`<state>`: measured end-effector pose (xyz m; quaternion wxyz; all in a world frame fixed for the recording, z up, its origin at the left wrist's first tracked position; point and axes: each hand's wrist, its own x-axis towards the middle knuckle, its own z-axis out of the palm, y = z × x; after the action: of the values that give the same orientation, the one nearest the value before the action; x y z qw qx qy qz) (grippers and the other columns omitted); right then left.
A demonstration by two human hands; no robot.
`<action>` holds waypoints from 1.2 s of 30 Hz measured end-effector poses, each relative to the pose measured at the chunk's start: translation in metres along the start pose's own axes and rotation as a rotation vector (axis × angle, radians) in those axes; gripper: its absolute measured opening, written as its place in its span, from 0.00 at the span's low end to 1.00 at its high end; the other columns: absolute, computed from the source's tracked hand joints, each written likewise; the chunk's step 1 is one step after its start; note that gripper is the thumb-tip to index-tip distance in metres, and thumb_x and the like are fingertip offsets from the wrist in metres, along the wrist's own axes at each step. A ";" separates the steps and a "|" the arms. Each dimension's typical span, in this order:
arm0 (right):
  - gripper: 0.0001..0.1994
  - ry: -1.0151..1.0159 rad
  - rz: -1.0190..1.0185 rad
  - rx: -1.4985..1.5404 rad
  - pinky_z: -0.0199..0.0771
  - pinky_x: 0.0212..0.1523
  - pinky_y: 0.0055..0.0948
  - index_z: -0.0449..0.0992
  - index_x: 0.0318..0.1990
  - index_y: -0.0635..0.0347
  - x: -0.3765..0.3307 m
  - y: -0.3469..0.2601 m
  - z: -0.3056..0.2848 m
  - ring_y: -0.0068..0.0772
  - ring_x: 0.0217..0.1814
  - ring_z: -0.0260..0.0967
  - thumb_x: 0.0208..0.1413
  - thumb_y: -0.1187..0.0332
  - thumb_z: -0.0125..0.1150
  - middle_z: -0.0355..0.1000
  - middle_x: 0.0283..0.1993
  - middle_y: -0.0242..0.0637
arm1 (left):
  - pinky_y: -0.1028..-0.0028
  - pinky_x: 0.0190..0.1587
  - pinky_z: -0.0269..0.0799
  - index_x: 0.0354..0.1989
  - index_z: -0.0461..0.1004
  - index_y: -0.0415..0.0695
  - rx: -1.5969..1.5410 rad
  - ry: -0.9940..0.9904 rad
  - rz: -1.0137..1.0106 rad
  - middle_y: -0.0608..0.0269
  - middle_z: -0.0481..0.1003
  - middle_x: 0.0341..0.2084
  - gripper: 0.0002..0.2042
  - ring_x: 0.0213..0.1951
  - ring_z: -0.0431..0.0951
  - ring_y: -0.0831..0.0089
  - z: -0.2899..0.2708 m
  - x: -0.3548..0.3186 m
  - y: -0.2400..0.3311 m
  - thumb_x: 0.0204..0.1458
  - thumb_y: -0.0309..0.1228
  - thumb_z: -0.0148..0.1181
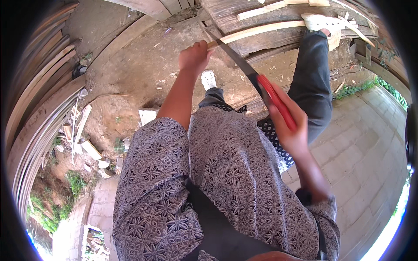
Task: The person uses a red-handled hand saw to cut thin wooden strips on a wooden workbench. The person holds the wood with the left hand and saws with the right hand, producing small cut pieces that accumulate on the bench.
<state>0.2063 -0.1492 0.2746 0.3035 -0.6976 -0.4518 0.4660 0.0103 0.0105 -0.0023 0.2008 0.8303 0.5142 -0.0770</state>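
Bamboo strip (257, 30) is lying across the weathered wooden planks (226, 13), its long axis running from the left hand (194, 56) up and rightward toward the raised white shoe (324, 24); its near end is disappearing inside that clenched fist. Crossing it, the long dark knife (237, 61) is pointing up-left, tip hard to make out against the dirt. The right hand (289, 126) is wrapping the red handle (276, 100), hiding its butt.
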 end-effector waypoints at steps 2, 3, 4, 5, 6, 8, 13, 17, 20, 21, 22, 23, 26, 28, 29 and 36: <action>0.23 0.031 -0.041 0.013 0.71 0.55 0.27 0.68 0.64 0.69 0.045 0.028 0.034 0.36 0.54 0.76 0.61 0.76 0.56 0.77 0.54 0.53 | 0.58 0.35 0.79 0.45 0.68 0.46 -0.024 -0.014 0.015 0.56 0.79 0.37 0.20 0.36 0.83 0.57 -0.004 0.002 0.004 0.64 0.52 0.48; 0.23 0.047 -0.084 -0.002 0.72 0.53 0.28 0.69 0.63 0.69 0.072 0.038 0.057 0.39 0.52 0.78 0.61 0.74 0.57 0.77 0.52 0.54 | 0.58 0.35 0.79 0.45 0.68 0.46 -0.032 0.006 0.021 0.56 0.79 0.37 0.20 0.36 0.83 0.56 -0.003 0.003 0.004 0.64 0.52 0.48; 0.23 0.035 -0.058 0.023 0.73 0.53 0.29 0.70 0.63 0.68 0.091 0.027 0.072 0.42 0.52 0.78 0.60 0.73 0.57 0.77 0.51 0.55 | 0.57 0.35 0.79 0.45 0.68 0.46 -0.037 0.017 0.026 0.56 0.79 0.37 0.20 0.37 0.83 0.56 0.000 0.001 0.001 0.64 0.52 0.49; 0.23 0.028 -0.044 0.050 0.73 0.52 0.30 0.70 0.62 0.67 0.105 0.016 0.080 0.45 0.52 0.78 0.59 0.72 0.58 0.77 0.49 0.57 | 0.57 0.35 0.79 0.45 0.68 0.46 -0.036 0.041 0.032 0.56 0.79 0.37 0.19 0.37 0.83 0.56 0.001 0.005 -0.001 0.64 0.51 0.49; 0.23 0.045 -0.059 0.034 0.73 0.53 0.31 0.70 0.62 0.66 0.109 0.018 0.085 0.45 0.53 0.78 0.59 0.72 0.58 0.77 0.50 0.57 | 0.57 0.36 0.79 0.45 0.69 0.46 -0.017 0.021 0.050 0.56 0.79 0.37 0.20 0.37 0.83 0.56 0.001 0.008 0.001 0.64 0.52 0.49; 0.23 0.062 -0.101 -0.001 0.73 0.54 0.31 0.71 0.63 0.66 0.110 0.025 0.095 0.44 0.55 0.78 0.59 0.73 0.59 0.76 0.52 0.56 | 0.58 0.37 0.80 0.45 0.69 0.46 0.018 -0.009 0.064 0.56 0.79 0.38 0.21 0.38 0.84 0.57 -0.003 0.011 -0.003 0.64 0.53 0.48; 0.25 0.016 -0.169 0.111 0.67 0.63 0.30 0.68 0.65 0.63 0.079 0.065 0.065 0.39 0.64 0.71 0.60 0.75 0.59 0.72 0.62 0.51 | 0.57 0.38 0.80 0.43 0.70 0.46 -0.009 -0.020 -0.003 0.56 0.80 0.38 0.21 0.39 0.83 0.56 -0.004 0.005 -0.001 0.63 0.53 0.50; 0.29 -0.094 -0.123 0.198 0.60 0.68 0.30 0.60 0.72 0.59 0.037 0.168 0.060 0.37 0.72 0.62 0.62 0.76 0.58 0.65 0.69 0.48 | 0.58 0.38 0.80 0.43 0.71 0.45 0.006 0.007 0.019 0.55 0.81 0.35 0.20 0.37 0.84 0.55 -0.007 0.001 0.003 0.62 0.52 0.52; 0.32 -0.098 -0.136 0.151 0.57 0.69 0.30 0.55 0.74 0.58 0.024 0.174 0.067 0.35 0.74 0.59 0.63 0.76 0.58 0.62 0.72 0.47 | 0.58 0.37 0.79 0.42 0.71 0.44 0.014 0.038 0.034 0.54 0.81 0.34 0.21 0.36 0.84 0.55 -0.006 0.000 0.003 0.62 0.52 0.53; 0.33 -0.081 -0.167 0.112 0.57 0.69 0.30 0.54 0.75 0.58 0.023 0.170 0.071 0.35 0.74 0.58 0.63 0.75 0.59 0.61 0.72 0.47 | 0.58 0.37 0.79 0.42 0.71 0.44 0.017 0.047 0.042 0.54 0.81 0.33 0.21 0.36 0.84 0.54 -0.005 0.000 0.003 0.61 0.52 0.53; 0.32 -0.053 -0.138 0.172 0.63 0.65 0.29 0.57 0.73 0.60 0.027 0.159 0.074 0.34 0.69 0.65 0.64 0.71 0.60 0.67 0.67 0.48 | 0.58 0.37 0.79 0.43 0.71 0.44 0.020 0.010 0.025 0.54 0.81 0.33 0.21 0.36 0.84 0.54 -0.008 0.001 0.003 0.61 0.53 0.53; 0.31 -0.059 -0.074 0.171 0.65 0.64 0.29 0.59 0.72 0.61 0.036 0.136 0.070 0.33 0.67 0.67 0.64 0.69 0.61 0.69 0.65 0.48 | 0.57 0.37 0.79 0.43 0.71 0.45 0.019 -0.028 0.009 0.54 0.81 0.33 0.22 0.36 0.84 0.55 -0.013 0.002 0.004 0.61 0.54 0.54; 0.28 -0.038 0.030 0.147 0.69 0.60 0.29 0.65 0.68 0.64 0.063 0.073 0.055 0.34 0.61 0.73 0.63 0.64 0.62 0.75 0.59 0.50 | 0.56 0.36 0.79 0.44 0.71 0.46 0.031 -0.123 -0.009 0.54 0.82 0.33 0.24 0.36 0.84 0.54 -0.022 0.002 0.006 0.60 0.57 0.52; 0.27 -0.004 -0.045 0.097 0.72 0.57 0.29 0.68 0.65 0.65 0.080 0.060 0.051 0.34 0.58 0.76 0.62 0.61 0.62 0.76 0.56 0.52 | 0.54 0.36 0.79 0.46 0.72 0.47 0.056 -0.165 -0.020 0.55 0.82 0.33 0.25 0.37 0.84 0.54 -0.026 0.008 0.004 0.60 0.59 0.50; 0.27 0.008 -0.064 0.091 0.71 0.58 0.29 0.69 0.65 0.65 0.080 0.059 0.051 0.34 0.59 0.75 0.62 0.62 0.62 0.76 0.57 0.53 | 0.55 0.37 0.79 0.46 0.73 0.47 0.053 -0.167 -0.027 0.55 0.82 0.34 0.25 0.38 0.84 0.54 -0.027 0.009 0.006 0.60 0.59 0.51; 0.25 0.070 -0.119 0.121 0.70 0.60 0.30 0.70 0.64 0.65 0.077 0.056 0.066 0.41 0.60 0.75 0.61 0.64 0.62 0.74 0.59 0.55 | 0.56 0.43 0.79 0.47 0.78 0.50 0.052 -0.215 -0.058 0.56 0.82 0.40 0.17 0.44 0.83 0.56 -0.020 0.020 -0.005 0.58 0.48 0.57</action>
<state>0.1767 -0.1021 0.1729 0.3878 -0.6657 -0.4526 0.4491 0.0132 0.0370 0.0080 0.2306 0.8069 0.5114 -0.1847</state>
